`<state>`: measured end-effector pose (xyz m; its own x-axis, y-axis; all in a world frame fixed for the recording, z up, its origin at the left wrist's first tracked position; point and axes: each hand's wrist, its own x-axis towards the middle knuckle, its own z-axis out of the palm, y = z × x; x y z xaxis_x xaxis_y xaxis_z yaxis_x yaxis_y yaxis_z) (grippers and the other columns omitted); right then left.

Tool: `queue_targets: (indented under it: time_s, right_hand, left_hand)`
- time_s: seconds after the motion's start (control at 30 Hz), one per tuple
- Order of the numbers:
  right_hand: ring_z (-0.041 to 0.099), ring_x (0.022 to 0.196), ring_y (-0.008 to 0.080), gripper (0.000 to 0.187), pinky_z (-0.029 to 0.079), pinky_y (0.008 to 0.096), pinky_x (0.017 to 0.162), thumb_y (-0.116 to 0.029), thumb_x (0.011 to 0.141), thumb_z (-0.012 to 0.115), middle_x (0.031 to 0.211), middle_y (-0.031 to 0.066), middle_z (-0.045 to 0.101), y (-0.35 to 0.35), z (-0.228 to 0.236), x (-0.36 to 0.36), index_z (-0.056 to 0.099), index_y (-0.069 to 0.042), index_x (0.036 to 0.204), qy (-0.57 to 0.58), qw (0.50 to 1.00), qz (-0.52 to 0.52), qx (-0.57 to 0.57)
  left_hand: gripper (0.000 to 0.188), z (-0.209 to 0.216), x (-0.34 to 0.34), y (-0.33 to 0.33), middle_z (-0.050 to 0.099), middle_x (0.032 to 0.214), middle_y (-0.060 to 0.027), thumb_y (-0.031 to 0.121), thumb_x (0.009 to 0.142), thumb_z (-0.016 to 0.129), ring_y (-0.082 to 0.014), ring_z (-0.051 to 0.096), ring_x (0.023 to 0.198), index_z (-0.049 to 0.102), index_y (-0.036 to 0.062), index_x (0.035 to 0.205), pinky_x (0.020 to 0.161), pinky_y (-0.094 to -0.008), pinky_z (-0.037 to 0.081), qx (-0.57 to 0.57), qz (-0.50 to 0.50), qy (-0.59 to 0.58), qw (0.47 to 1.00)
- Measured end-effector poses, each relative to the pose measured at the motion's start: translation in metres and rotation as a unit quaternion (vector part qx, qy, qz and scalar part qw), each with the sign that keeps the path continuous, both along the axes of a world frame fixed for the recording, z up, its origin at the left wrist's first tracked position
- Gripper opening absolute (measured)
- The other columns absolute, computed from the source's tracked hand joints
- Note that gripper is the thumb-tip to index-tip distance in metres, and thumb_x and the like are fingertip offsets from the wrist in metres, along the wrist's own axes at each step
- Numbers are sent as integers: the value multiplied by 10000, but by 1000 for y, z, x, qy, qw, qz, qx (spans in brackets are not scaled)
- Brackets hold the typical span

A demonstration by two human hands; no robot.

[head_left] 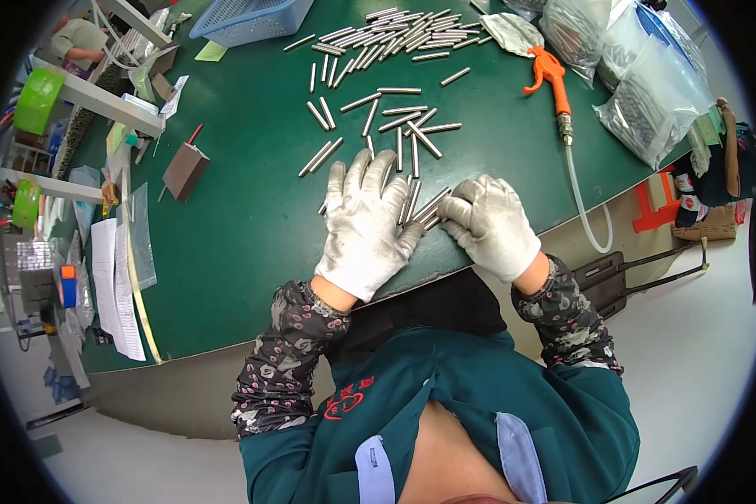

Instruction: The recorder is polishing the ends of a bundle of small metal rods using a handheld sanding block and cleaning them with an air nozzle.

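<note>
Both my hands wear white gloves with greyish fingertips and rest at the near part of the green table (252, 218). My left hand (363, 227) lies palm down with fingers spread, its thumb against a few short metal rods (433, 204). My right hand (491, 220) is closed, its fingers curled and pinched at the right ends of those rods; how many it grips is hidden. Several more loose metal rods (399, 149) lie just beyond my fingers at mixed angles. A larger heap of the same rods (412, 35) is spread at the far side.
An orange air gun (549, 77) with a clear hose lies at right, beside plastic bags (651, 101) of metal parts. A blue basket (252, 21) stands at the far left. A brown block (186, 172) and papers (116, 286) are on the left. Another person (80, 42) is at far left.
</note>
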<state>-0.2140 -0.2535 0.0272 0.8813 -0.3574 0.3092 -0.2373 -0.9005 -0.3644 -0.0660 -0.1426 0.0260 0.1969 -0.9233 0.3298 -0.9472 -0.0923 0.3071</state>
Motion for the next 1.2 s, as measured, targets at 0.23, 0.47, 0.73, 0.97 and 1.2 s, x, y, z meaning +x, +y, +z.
queue_targets:
  time_s: [0.23,0.47,0.73,0.97,1.2]
  right_hand:
    - [525,740,264,61,411,378,674,-101,677,616,708,67,535,-7,7,-20,579,-82,722,68,993,-94,-10]
    - [529,733,262,76,419,372,673,-106,688,601,692,64,535,-5,9,-11,572,-83,754,68,995,-55,-57]
    - [585,716,292,119,456,400,653,-120,724,563,694,121,583,5,15,-7,558,-55,823,110,984,-135,42]
    - [576,678,285,346,448,385,605,-173,746,593,703,117,570,11,8,6,553,-49,1066,32,986,-112,119]
    - [557,790,303,513,457,388,673,-347,701,639,897,141,555,5,9,13,543,-69,1121,84,995,-45,36]
  left_hand:
    - [389,-5,3,-2,449,1215,-148,237,600,734,-356,360,1198,547,65,894,1021,-498,225,4,40,12,999]
    - [310,-4,2,-6,451,1214,-147,235,612,721,-354,359,1198,547,66,804,1024,-495,218,8,39,3,999]
    - [277,-1,-4,-6,457,1202,-152,247,623,707,-355,357,1196,552,59,756,1024,-507,205,9,40,-1,999]
    - [190,-3,-5,1,477,1175,-151,197,670,650,-354,348,1197,596,49,776,1023,-530,176,16,13,26,999]
    - [235,0,6,19,485,1164,-123,129,646,648,-337,377,1178,575,73,862,1017,-515,205,-33,-21,38,999]
